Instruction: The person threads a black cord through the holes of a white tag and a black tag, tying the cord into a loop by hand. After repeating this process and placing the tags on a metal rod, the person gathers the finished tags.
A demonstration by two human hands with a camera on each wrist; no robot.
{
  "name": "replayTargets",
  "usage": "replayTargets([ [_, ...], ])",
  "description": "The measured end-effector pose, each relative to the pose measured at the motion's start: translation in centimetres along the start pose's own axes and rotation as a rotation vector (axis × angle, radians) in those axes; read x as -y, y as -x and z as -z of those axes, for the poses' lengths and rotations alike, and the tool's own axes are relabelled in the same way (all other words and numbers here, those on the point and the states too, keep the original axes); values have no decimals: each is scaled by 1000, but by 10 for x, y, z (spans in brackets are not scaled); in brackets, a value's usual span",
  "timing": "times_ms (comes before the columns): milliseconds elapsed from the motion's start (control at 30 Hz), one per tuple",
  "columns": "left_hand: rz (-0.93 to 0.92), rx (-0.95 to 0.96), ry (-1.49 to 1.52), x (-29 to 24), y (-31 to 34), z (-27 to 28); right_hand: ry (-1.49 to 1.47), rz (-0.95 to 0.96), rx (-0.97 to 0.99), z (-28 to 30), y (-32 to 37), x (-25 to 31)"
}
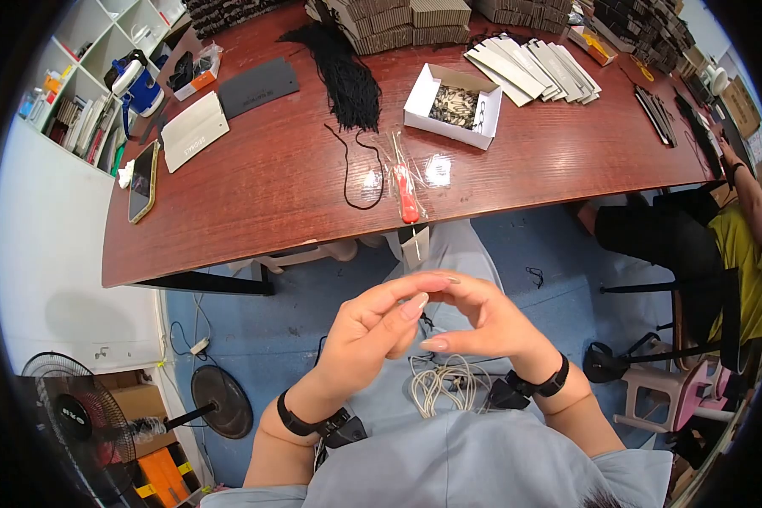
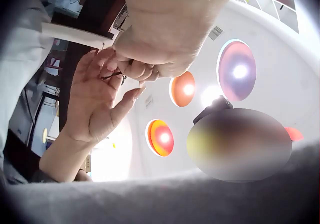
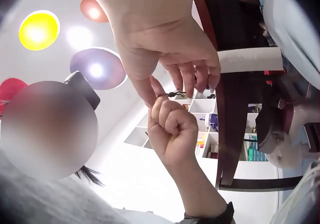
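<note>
In the head view, we take the pale tag [image 1: 416, 248] at the near edge of the wooden bench [image 1: 271, 212] as our landmark. Just beyond it lies a red-handled tool [image 1: 405, 196] with clear film about it; farther out, to the tag's right, we see an open white box [image 1: 447, 132] of small pieces. Beyond the tag and to its left lie a loose black lace [image 1: 382, 179], a thick bundle of black laces [image 1: 345, 85] and, well apart, a phone [image 1: 143, 184]. On the tag's near side, the person's left hand [image 1: 366, 337] and right hand [image 1: 498, 326] come together, their index fingers overlapping in our line of sight.

In the left wrist view, we find the left hand curled beside the tag, with a short black cord [image 2: 117, 75] at its fingers. The right hand faces it, thumb standing apart from gently bent fingers. Coloured round ceiling lights [image 2: 237, 71] show high above the tag.

In the right wrist view, we see the left hand's thumb and curled fingers clamped on the short cord, which reaches toward the right hand's fingertips, near the tag. White shelves [image 3: 202, 105] stand well apart from the tag.
</note>
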State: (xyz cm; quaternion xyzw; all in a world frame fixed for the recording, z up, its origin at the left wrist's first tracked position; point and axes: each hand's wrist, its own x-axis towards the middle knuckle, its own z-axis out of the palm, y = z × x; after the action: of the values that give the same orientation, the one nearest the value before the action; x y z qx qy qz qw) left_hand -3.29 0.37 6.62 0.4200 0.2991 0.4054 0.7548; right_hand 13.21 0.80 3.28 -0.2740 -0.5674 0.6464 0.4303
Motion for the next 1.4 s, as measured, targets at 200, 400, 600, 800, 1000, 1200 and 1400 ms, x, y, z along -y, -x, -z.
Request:
replayTargets([
  [200,57,3,17,-4,-1,-4,-109,-55,-73,-3,1,4],
  [400,40,19,14,-3,0,-1,-11,44,-148,1,4,4],
  [600,-49,-132,-478,2,4,-1,109,134,-275,5,5,12],
  [800,-450,-164,-965,4,2,1,165,67,-230,1,2,19],
  [1000,-378,-171,-779,1,4,1,356,68,-133,7,3,32],
  [1200,-259,-56,-709,-10,11,8,644,189,30,11,8,43],
  [1400,-217,22,-765,-5,12,8,834,71,76,15,19,43],
])
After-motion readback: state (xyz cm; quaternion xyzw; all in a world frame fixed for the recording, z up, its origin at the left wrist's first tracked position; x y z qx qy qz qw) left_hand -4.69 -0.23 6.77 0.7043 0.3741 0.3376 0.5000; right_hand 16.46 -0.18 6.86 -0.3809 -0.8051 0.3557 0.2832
